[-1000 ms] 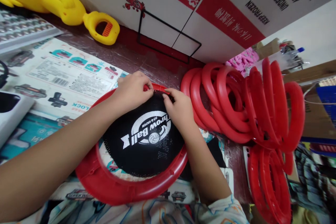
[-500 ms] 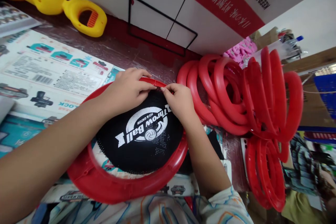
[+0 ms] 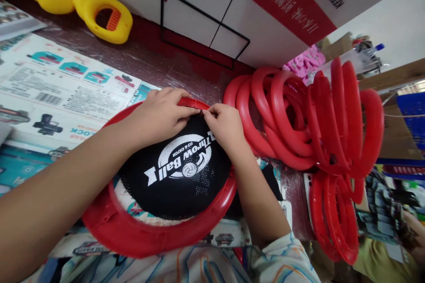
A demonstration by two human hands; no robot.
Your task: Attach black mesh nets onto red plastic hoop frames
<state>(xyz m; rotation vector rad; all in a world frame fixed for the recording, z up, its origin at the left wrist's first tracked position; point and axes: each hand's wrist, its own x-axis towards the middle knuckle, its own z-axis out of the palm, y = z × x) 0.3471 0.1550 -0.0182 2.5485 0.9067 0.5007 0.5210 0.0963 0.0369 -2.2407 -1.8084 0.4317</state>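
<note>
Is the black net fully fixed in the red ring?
Only partly: left hand and right hand pinch the black net at the far edge of the red ring; nearer, a gap separates net and ring.

There is one view only, from a camera worn on the person's head. It looks forward and steeply down on the tabletop and it is near: both forearms enter from the bottom edge, and the left hand and the right hand meet at the middle. The picture is tilted, so the white carton at the far side runs slanted across the top.
</note>
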